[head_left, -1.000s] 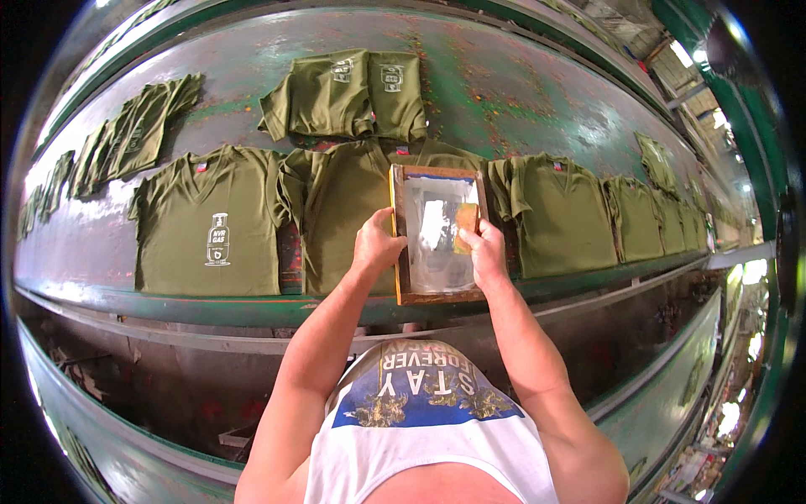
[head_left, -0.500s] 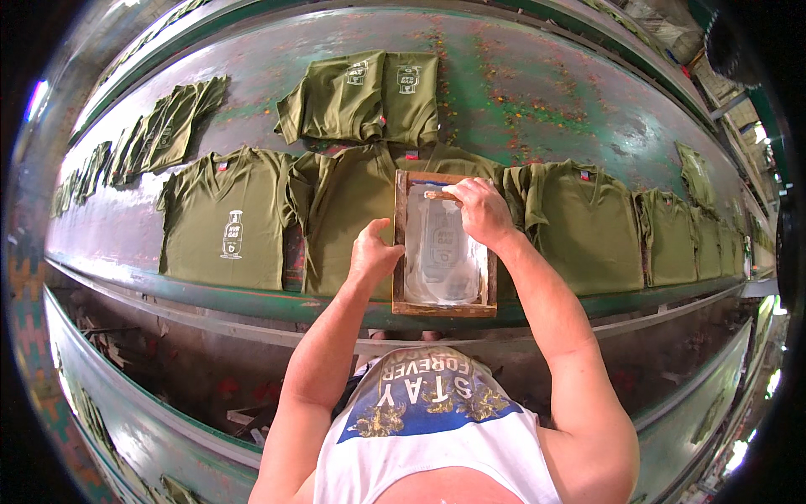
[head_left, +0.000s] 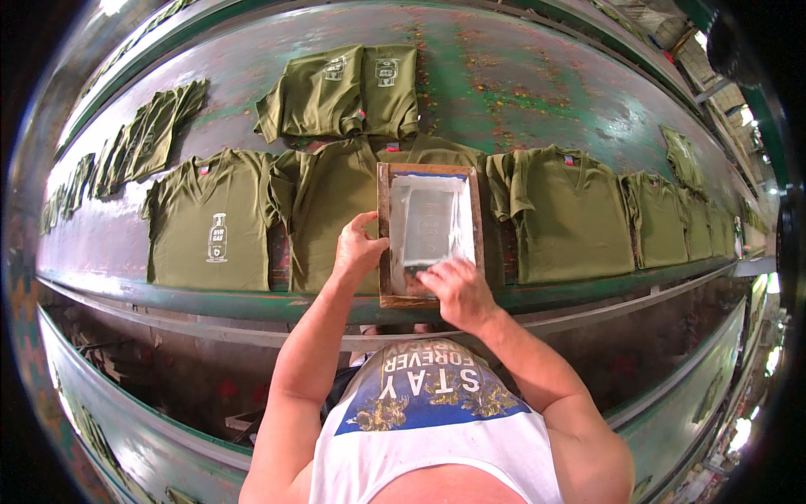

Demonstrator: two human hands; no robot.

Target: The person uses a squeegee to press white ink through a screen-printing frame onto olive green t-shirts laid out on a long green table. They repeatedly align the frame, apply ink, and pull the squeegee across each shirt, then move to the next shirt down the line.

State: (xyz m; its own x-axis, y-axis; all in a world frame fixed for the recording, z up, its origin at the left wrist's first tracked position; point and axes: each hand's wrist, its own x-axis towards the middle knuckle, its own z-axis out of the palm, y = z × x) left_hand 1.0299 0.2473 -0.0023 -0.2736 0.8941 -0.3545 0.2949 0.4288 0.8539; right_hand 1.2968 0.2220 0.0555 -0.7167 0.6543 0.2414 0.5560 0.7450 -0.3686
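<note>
A wooden-framed printing screen (head_left: pixel 384 193) lies on an olive green T-shirt (head_left: pixel 336 189) in front of me. White ink smears its pale mesh, and a bottle-shaped design shows through. My left hand (head_left: pixel 361 249) is closed on the frame's left side, thumb against the wood. Near the screen's lower end, my right hand (head_left: pixel 458 291) grips a small squeegee (head_left: pixel 411 275), mostly hidden under the fingers. To the left lies another olive T-shirt (head_left: pixel 189 193) bearing a white bottle print (head_left: pixel 217 238). An unprinted T-shirt (head_left: pixel 571 227) lies to the right.
A long green table (head_left: pixel 546 84) with worn, spotted paint carries several shirts in a row. Folded printed shirts (head_left: pixel 327 92) lie beyond the screen, more at far left (head_left: pixel 151 134) and right (head_left: pixel 659 214). A rail (head_left: pixel 252 329) runs along the near edge; another table (head_left: pixel 151 420) stands behind me.
My right hand has drawn the squeegee from the screen's far end down to its near end. The left hand keeps its place on the frame. The whole view has shifted slightly.
</note>
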